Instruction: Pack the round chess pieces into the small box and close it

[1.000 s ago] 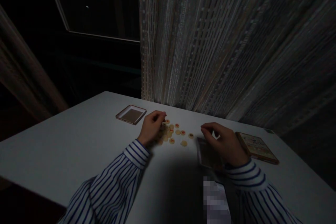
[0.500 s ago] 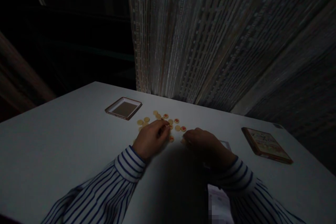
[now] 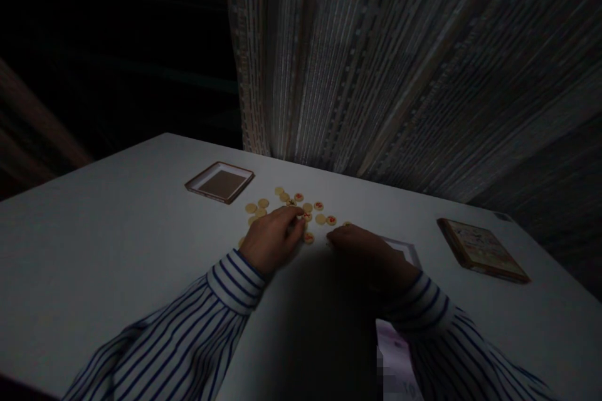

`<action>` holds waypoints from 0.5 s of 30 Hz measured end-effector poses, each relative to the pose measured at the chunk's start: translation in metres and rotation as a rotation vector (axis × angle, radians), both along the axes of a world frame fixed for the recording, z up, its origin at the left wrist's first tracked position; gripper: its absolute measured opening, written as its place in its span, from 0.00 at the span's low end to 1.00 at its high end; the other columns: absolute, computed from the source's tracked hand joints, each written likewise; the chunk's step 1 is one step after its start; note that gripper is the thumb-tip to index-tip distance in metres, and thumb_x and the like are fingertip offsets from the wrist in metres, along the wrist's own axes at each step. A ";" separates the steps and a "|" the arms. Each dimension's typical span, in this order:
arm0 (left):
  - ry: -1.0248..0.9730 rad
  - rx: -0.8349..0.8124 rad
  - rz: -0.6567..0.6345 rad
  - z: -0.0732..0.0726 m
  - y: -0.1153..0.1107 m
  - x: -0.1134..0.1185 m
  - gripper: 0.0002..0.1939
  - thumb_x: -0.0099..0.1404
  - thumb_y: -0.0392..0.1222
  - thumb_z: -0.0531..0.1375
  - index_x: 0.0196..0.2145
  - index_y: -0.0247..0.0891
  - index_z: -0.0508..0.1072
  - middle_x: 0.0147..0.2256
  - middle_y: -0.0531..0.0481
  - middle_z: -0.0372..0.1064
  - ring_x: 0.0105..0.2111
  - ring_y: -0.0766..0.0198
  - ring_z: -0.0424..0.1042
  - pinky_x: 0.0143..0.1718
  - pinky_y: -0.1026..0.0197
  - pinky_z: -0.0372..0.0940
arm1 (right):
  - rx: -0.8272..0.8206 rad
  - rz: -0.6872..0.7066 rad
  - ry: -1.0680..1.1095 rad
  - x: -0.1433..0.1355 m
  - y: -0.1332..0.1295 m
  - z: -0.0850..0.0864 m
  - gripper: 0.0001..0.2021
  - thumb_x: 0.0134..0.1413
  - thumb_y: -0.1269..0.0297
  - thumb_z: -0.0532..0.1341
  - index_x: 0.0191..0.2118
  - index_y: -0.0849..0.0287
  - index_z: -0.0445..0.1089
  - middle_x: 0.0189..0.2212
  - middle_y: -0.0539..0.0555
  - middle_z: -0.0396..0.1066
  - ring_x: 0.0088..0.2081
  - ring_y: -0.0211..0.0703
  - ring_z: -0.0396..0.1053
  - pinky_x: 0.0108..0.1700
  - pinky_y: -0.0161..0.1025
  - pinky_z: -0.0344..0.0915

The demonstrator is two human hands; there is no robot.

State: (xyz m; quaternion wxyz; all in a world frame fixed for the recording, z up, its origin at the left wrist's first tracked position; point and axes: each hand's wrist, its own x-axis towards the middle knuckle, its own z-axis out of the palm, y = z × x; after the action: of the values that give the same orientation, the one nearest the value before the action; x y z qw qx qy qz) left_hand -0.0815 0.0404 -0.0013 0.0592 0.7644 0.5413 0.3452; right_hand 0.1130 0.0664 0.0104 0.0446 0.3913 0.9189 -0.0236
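Several round, pale xiangqi pieces lie loose on the white table [image 3: 141, 250], some with red characters up. My left hand [image 3: 273, 238] is among them, its fingers curled and the fingertips at a red-marked piece [image 3: 306, 216]. Whether anything is pinched there is hidden. Just nearer me lies another red-marked piece [image 3: 308, 238], apart from both hands. My right hand [image 3: 364, 254] rests to the right of the pieces, closed, with its fingertips pointing left; what they hold, if anything, is hidden. Beyond its knuckles a plain piece [image 3: 347, 223] partly shows.
At the back left is an open shallow box tray [image 3: 221, 183]. A patterned box lid [image 3: 484, 250] lies at the right. Partly under my right forearm are a grey-framed flat item [image 3: 409, 252] and a lit phone screen [image 3: 395, 357]. A curtain [image 3: 320, 62] hangs behind the table.
The view has tilted slightly, so the table sits higher. Both hands stay nearly in place. The pale piece that showed under my right fingertips is now mostly hidden.
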 end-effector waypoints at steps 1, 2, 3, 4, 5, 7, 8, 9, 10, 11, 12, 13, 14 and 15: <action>0.003 0.006 0.001 0.000 0.000 0.000 0.12 0.62 0.41 0.51 0.41 0.35 0.68 0.38 0.44 0.71 0.37 0.59 0.70 0.39 0.56 0.64 | -0.003 0.004 0.037 0.001 0.000 0.000 0.11 0.52 0.77 0.51 0.37 0.61 0.68 0.35 0.57 0.71 0.39 0.40 0.67 0.40 0.37 0.63; 0.005 0.010 0.002 0.000 0.000 0.000 0.12 0.62 0.41 0.51 0.41 0.35 0.68 0.39 0.44 0.72 0.37 0.59 0.70 0.39 0.56 0.64 | -0.002 0.009 0.080 0.002 0.000 0.001 0.11 0.52 0.76 0.51 0.38 0.61 0.68 0.35 0.57 0.71 0.39 0.40 0.67 0.39 0.37 0.63; 0.006 0.012 0.002 0.000 0.000 0.000 0.12 0.62 0.41 0.51 0.41 0.35 0.68 0.38 0.44 0.72 0.37 0.59 0.71 0.39 0.56 0.64 | 0.001 0.018 0.125 0.003 0.000 0.002 0.12 0.53 0.75 0.51 0.39 0.60 0.68 0.36 0.57 0.71 0.39 0.40 0.67 0.39 0.37 0.63; 0.006 0.010 0.003 0.000 0.000 0.000 0.12 0.62 0.41 0.51 0.41 0.35 0.68 0.38 0.44 0.72 0.36 0.60 0.71 0.38 0.56 0.64 | 0.002 0.029 0.168 0.005 0.000 0.004 0.12 0.53 0.75 0.51 0.40 0.60 0.67 0.36 0.57 0.71 0.39 0.40 0.68 0.39 0.37 0.63; 0.008 0.006 0.005 0.000 0.000 0.000 0.12 0.62 0.41 0.51 0.41 0.35 0.68 0.38 0.44 0.72 0.36 0.60 0.71 0.38 0.57 0.65 | 0.003 0.040 0.208 0.005 0.000 0.006 0.13 0.53 0.75 0.50 0.41 0.60 0.67 0.37 0.57 0.71 0.39 0.40 0.68 0.39 0.37 0.64; 0.017 -0.006 0.008 0.001 -0.001 0.000 0.12 0.62 0.41 0.51 0.41 0.36 0.68 0.37 0.45 0.72 0.34 0.60 0.71 0.37 0.57 0.65 | -0.010 0.051 0.255 0.006 -0.001 0.010 0.13 0.53 0.74 0.50 0.42 0.61 0.67 0.38 0.58 0.71 0.38 0.40 0.69 0.39 0.37 0.64; 0.023 -0.008 0.007 0.001 -0.001 0.000 0.12 0.62 0.41 0.51 0.41 0.36 0.68 0.36 0.45 0.72 0.34 0.60 0.71 0.36 0.57 0.65 | -0.019 0.045 0.264 0.006 -0.002 0.012 0.13 0.53 0.74 0.51 0.42 0.61 0.67 0.38 0.59 0.72 0.38 0.40 0.69 0.39 0.37 0.64; 0.029 -0.007 0.005 0.001 -0.001 0.001 0.12 0.62 0.41 0.51 0.41 0.36 0.68 0.36 0.45 0.72 0.34 0.60 0.71 0.36 0.57 0.65 | -0.024 0.034 0.271 0.006 -0.002 0.013 0.13 0.53 0.74 0.51 0.42 0.61 0.67 0.38 0.59 0.72 0.37 0.40 0.69 0.39 0.37 0.65; 0.031 -0.006 0.005 0.001 -0.001 0.001 0.12 0.62 0.41 0.51 0.41 0.35 0.68 0.36 0.45 0.72 0.34 0.60 0.71 0.36 0.57 0.65 | -0.028 0.023 0.282 0.007 -0.002 0.015 0.13 0.53 0.73 0.51 0.42 0.61 0.68 0.37 0.58 0.72 0.37 0.39 0.70 0.38 0.37 0.65; 0.031 -0.005 0.005 0.001 -0.001 0.001 0.12 0.62 0.40 0.51 0.41 0.35 0.68 0.36 0.45 0.72 0.34 0.60 0.71 0.36 0.57 0.65 | -0.032 0.017 0.297 0.007 -0.002 0.015 0.12 0.53 0.73 0.51 0.41 0.60 0.68 0.36 0.57 0.73 0.36 0.39 0.70 0.38 0.36 0.65; 0.029 -0.002 0.006 0.001 -0.002 0.001 0.12 0.61 0.40 0.51 0.41 0.35 0.68 0.35 0.45 0.72 0.33 0.61 0.71 0.36 0.58 0.65 | -0.038 0.017 0.318 0.007 -0.002 0.015 0.12 0.53 0.72 0.51 0.41 0.59 0.68 0.36 0.56 0.73 0.35 0.39 0.70 0.37 0.36 0.65; 0.025 0.002 0.006 0.001 -0.002 0.001 0.12 0.61 0.40 0.51 0.41 0.35 0.68 0.34 0.45 0.72 0.32 0.61 0.70 0.35 0.58 0.65 | -0.043 0.022 0.342 0.008 -0.002 0.015 0.12 0.54 0.71 0.51 0.42 0.59 0.68 0.35 0.56 0.73 0.34 0.38 0.70 0.36 0.36 0.65; 0.022 0.007 0.005 0.001 -0.002 0.001 0.12 0.61 0.40 0.51 0.40 0.35 0.68 0.34 0.46 0.72 0.31 0.62 0.70 0.35 0.58 0.65 | -0.046 0.023 0.365 0.009 -0.001 0.014 0.13 0.54 0.70 0.51 0.42 0.59 0.68 0.35 0.55 0.73 0.34 0.38 0.70 0.36 0.36 0.65; 0.022 0.011 0.001 0.000 -0.001 0.001 0.12 0.61 0.40 0.51 0.40 0.35 0.68 0.33 0.46 0.72 0.30 0.63 0.70 0.35 0.58 0.64 | -0.050 0.020 0.380 0.010 -0.001 0.013 0.13 0.55 0.69 0.51 0.43 0.58 0.68 0.34 0.55 0.73 0.33 0.38 0.70 0.35 0.35 0.65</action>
State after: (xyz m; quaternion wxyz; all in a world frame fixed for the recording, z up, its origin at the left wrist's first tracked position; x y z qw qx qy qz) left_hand -0.0807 0.0390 -0.0009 0.0490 0.7680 0.5405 0.3399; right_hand 0.1235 0.0656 0.0235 -0.1197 0.3693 0.9138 -0.1192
